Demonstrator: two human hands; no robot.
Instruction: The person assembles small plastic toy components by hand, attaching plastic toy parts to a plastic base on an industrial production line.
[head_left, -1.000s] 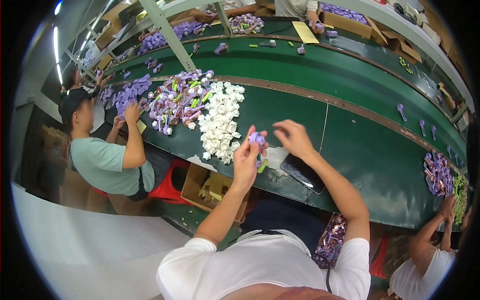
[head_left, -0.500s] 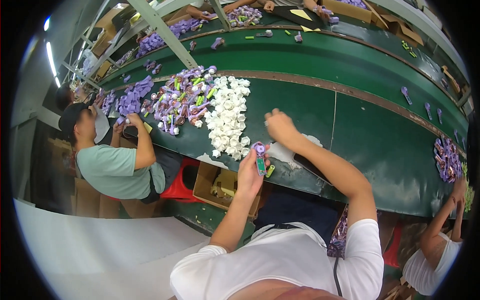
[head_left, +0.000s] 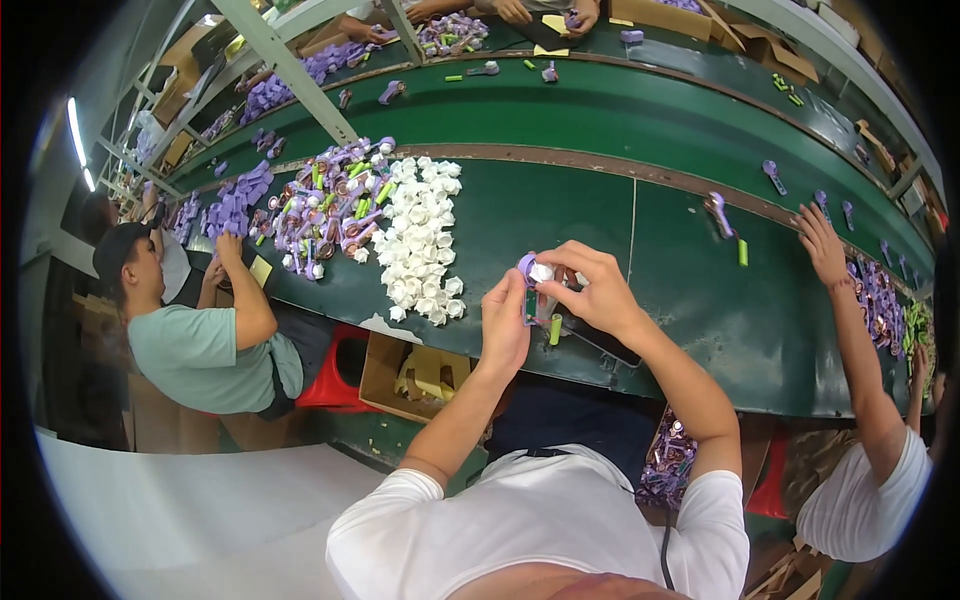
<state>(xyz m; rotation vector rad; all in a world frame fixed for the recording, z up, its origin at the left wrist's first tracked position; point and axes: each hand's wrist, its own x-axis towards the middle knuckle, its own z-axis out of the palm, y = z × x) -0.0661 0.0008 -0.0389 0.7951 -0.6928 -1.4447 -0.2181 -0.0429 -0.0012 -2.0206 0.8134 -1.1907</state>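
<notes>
My left hand is closed around a purple handheld device with a round head, its inner green board partly showing. My right hand meets it from the right, thumb and fingers pinching a small white plastic piece against the round head. Whether the piece is seated cannot be seen. Just below, a light green cylinder like a battery stands out beside the device. To the left of my hands lies a heap of white angular cup-like pieces.
Farther left are piled purple devices with green cylinders and purple shells. A dark flat object lies under my right wrist. One device rests at right, near a co-worker's outstretched hand. Another co-worker sits left; a cardboard box stands below the table edge.
My right hand has come in from over the table to the device, where a white piece now shows. A co-worker's arm has reached in at right, and a device now lies nearby.
</notes>
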